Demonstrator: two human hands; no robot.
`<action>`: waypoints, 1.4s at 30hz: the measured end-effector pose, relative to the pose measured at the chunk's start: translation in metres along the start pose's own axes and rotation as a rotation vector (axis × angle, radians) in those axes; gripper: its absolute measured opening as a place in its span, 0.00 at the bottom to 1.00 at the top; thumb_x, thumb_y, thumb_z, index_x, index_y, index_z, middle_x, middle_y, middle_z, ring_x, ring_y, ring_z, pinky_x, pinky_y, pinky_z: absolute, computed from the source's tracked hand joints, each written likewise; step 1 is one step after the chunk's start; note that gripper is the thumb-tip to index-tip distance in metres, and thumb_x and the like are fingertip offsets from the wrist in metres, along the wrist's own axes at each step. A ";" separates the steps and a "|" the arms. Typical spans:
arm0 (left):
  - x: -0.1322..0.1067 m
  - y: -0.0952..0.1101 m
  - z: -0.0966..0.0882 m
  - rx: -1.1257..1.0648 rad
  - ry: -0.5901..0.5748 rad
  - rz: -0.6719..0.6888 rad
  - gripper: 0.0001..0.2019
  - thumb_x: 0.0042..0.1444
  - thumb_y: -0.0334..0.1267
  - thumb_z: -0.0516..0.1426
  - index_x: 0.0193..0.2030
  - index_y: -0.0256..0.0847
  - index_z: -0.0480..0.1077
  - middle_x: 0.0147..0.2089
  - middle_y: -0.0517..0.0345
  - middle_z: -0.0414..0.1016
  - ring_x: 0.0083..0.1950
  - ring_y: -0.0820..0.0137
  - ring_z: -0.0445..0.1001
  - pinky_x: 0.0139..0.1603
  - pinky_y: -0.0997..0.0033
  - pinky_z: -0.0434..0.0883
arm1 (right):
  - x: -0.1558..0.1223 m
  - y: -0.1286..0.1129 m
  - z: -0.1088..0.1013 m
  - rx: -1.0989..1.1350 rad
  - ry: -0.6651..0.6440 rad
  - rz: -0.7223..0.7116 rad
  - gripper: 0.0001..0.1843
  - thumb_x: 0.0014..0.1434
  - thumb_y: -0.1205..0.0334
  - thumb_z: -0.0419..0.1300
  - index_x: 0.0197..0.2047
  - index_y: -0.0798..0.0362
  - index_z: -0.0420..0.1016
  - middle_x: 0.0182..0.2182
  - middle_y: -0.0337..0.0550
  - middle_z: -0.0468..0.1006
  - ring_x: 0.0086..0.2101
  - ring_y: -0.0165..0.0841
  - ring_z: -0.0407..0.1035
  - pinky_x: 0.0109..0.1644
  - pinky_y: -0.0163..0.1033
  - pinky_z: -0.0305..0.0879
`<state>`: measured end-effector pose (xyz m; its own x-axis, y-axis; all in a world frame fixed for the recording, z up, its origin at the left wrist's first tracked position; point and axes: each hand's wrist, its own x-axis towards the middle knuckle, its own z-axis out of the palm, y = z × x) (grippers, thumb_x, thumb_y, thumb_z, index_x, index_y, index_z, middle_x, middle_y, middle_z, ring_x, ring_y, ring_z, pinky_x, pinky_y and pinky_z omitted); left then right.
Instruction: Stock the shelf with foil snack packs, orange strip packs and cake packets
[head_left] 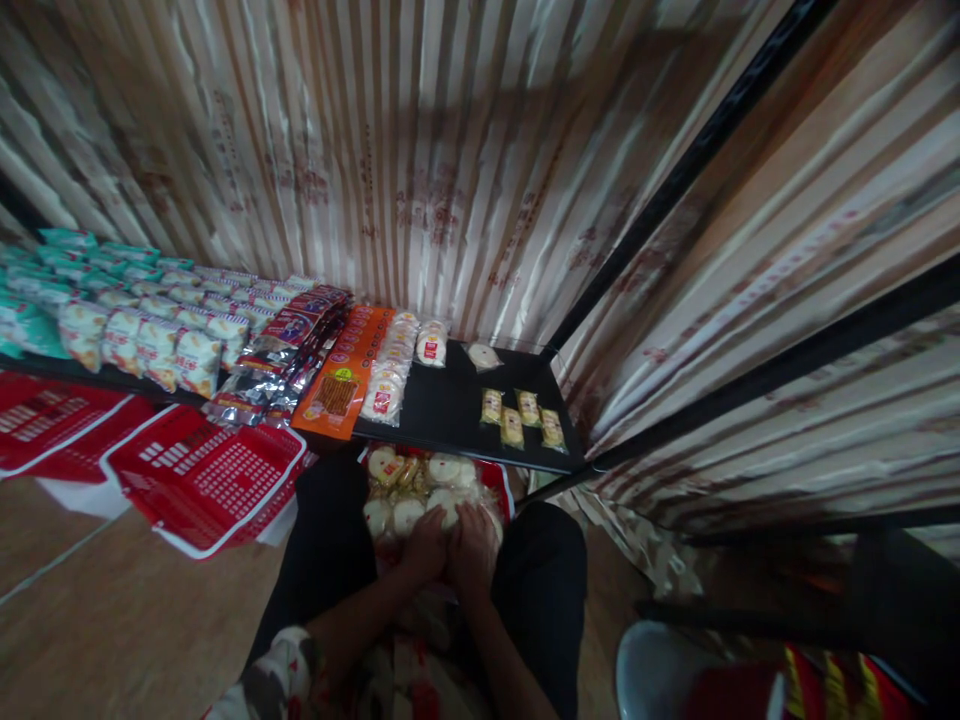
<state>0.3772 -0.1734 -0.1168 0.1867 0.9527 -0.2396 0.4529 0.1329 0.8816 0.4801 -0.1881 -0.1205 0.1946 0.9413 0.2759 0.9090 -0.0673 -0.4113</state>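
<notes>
My left hand and my right hand are side by side over a red basket between my knees. Both have their fingers closed at a clear-wrapped packet of round white crackers. Dim light and blur hide the exact grip. More such packets fill the basket, with small yellowish packets among them. Beyond it, on a black shelf, lie a row of round cracker packets, a single packet, another round packet and several small yellow packets.
Left along the shelf are an orange snack bag, dark purple bags, white bags and teal bags. Red baskets stand below. Black metal bars and a striped curtain bound the shelf. A pale bucket is lower right.
</notes>
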 end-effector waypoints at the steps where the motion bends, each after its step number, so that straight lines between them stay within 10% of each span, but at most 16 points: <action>1: 0.000 -0.002 0.000 -0.004 0.002 0.003 0.23 0.48 0.26 0.49 0.53 0.31 0.66 0.59 0.44 0.63 0.62 0.63 0.60 0.65 0.63 0.54 | 0.000 0.000 0.000 0.009 -0.005 -0.002 0.21 0.56 0.66 0.43 0.46 0.58 0.73 0.47 0.50 0.74 0.53 0.42 0.59 0.56 0.49 0.54; 32: -0.009 -0.001 -0.007 0.321 0.071 0.115 0.21 0.49 0.33 0.48 0.51 0.31 0.67 0.50 0.44 0.69 0.53 0.60 0.64 0.57 0.63 0.59 | 0.002 -0.011 -0.028 0.606 -0.103 0.429 0.20 0.47 0.57 0.51 0.38 0.56 0.78 0.39 0.50 0.78 0.41 0.39 0.71 0.50 0.42 0.64; 42: -0.009 0.002 -0.010 0.331 0.193 0.204 0.16 0.53 0.33 0.46 0.44 0.36 0.70 0.44 0.49 0.73 0.47 0.62 0.68 0.51 0.61 0.65 | 0.009 -0.016 -0.039 0.613 -0.079 0.374 0.18 0.48 0.57 0.51 0.37 0.55 0.77 0.36 0.48 0.79 0.39 0.37 0.72 0.46 0.40 0.66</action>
<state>0.3676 -0.1785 -0.1085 0.1492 0.9882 0.0341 0.6849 -0.1281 0.7172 0.4817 -0.1915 -0.0776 0.4043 0.9141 -0.0324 0.4123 -0.2137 -0.8856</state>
